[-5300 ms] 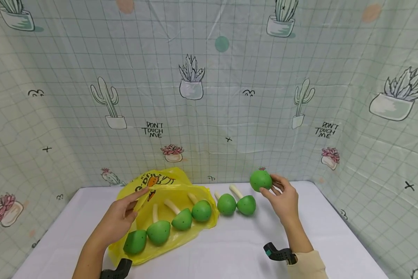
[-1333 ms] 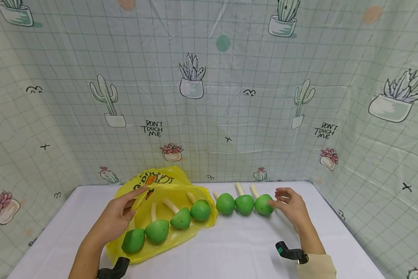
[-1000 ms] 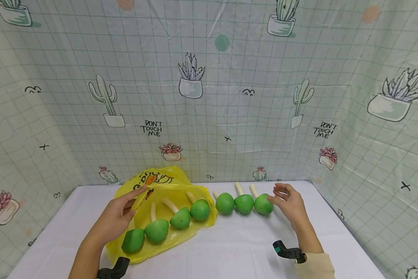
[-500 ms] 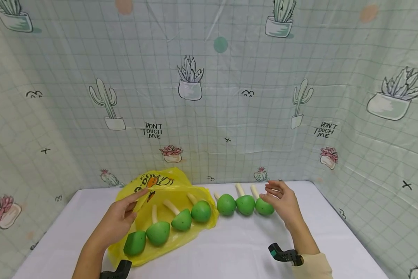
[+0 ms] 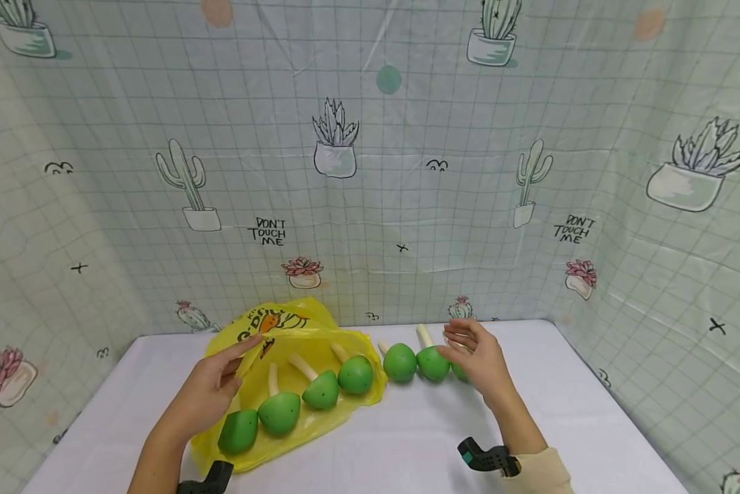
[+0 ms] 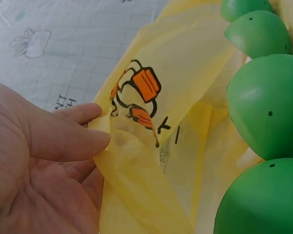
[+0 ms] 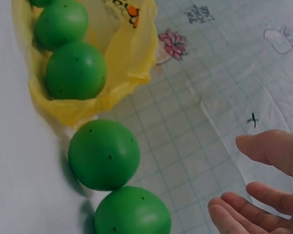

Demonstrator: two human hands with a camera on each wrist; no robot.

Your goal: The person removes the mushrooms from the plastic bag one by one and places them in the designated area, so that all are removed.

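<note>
At the lower edge of the head view, a black wrist device point(image 5: 212, 478) sits on my left wrist and another black wrist device point(image 5: 487, 457) on my right, just above a beige sleeve point(image 5: 537, 473). Under everything lies a white tablecloth point(image 5: 376, 453).

My left hand point(image 5: 203, 391), left of centre in the lower half, pinches the edge of a yellow plastic bag point(image 5: 318, 314); the left wrist view shows my thumb on one side of the film and a finger behind it. Four green-capped mushroom-shaped pieces point(image 5: 280, 413) lie in the bag, in a line slanting up to the right, their visible pale stems pointing away from me.

Right of the bag, lower right of centre, three more green-capped pieces point(image 5: 400, 362) stand side by side on the cloth. My right hand point(image 5: 481, 363) is in front of the rightmost, covering most of it. Those fingers are loosely bent and grasp nothing, thumb well apart from them in the right wrist view. Whether they touch that piece I cannot tell.

Behind, filling the upper frame, hangs a checked fabric backdrop point(image 5: 395, 199) printed with potted cacti and "DON'T TOUCH ME".
</note>
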